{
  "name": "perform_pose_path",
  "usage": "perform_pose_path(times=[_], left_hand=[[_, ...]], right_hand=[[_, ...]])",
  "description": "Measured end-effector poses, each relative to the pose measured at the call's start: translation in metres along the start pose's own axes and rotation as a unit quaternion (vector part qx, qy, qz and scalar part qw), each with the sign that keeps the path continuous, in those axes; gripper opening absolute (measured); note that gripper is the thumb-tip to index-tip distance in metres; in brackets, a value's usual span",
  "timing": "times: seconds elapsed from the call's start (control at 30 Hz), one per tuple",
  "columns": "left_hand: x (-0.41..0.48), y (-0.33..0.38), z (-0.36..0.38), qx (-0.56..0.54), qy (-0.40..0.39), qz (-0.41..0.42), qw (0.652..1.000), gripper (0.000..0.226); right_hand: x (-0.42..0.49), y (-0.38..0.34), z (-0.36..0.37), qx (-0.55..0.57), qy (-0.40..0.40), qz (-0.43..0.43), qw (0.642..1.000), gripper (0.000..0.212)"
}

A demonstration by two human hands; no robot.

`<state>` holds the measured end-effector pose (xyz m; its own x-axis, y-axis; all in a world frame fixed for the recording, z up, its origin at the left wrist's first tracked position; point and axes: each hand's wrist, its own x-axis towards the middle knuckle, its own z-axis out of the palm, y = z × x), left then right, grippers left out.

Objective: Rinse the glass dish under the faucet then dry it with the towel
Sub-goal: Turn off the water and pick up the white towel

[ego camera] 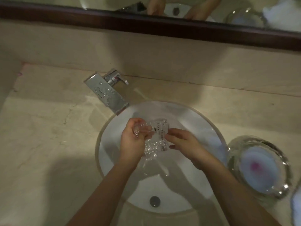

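A small clear glass dish point(158, 129) with a bumpy cut pattern is held over the white sink basin point(192, 123). Water runs over it and splashes off below. My left hand point(135, 141) grips its left side with curled fingers. My right hand point(180, 141) holds its right edge with the fingertips. The chrome faucet point(107, 93) reaches in from the upper left, its flat spout ending just above and left of the dish. A white towel point(297, 207) shows only as a sliver at the right edge.
A large glass bowl point(259, 165) with a pale cloth or plate with a pink spot in it stands on the beige stone counter point(48, 144) right of the sink. The drain point(154, 201) lies near the sink's front. A dark-framed mirror point(162, 25) runs along the back wall.
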<state>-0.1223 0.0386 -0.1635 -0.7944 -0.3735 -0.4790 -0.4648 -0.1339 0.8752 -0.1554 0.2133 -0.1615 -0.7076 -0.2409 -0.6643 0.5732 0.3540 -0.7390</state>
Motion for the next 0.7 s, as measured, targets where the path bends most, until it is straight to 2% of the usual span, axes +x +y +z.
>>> perform_pose_path(times=[0.1,0.17,0.23,0.4,0.53,0.6,0.7], left_hand=[[0.001,0.000,0.000,0.142,-0.028,0.151,0.978,0.049],[0.002,0.003,-0.004,0.249,-0.038,0.246,0.936,0.053],[0.004,0.006,-0.006,0.308,-0.042,0.316,0.896,0.060],[0.008,0.013,-0.011,0.371,-0.062,0.433,0.819,0.064],[0.009,0.011,-0.011,0.385,-0.050,0.484,0.784,0.042],[0.010,0.008,-0.012,0.388,-0.048,0.478,0.787,0.045],[0.008,0.007,-0.008,0.343,-0.042,0.388,0.854,0.058]], right_hand=[[-0.002,-0.001,-0.015,0.004,0.007,-0.052,0.999,0.028],[-0.005,-0.002,-0.022,0.018,0.007,-0.085,0.996,0.034],[-0.009,0.000,-0.024,0.012,0.012,-0.111,0.994,0.042],[-0.005,0.009,-0.018,0.021,0.022,-0.137,0.990,0.051],[-0.001,0.017,-0.011,0.030,0.025,-0.127,0.991,0.050],[0.000,0.020,-0.010,0.037,0.028,-0.124,0.991,0.049],[0.002,0.024,-0.009,0.054,0.034,-0.125,0.990,0.046]])
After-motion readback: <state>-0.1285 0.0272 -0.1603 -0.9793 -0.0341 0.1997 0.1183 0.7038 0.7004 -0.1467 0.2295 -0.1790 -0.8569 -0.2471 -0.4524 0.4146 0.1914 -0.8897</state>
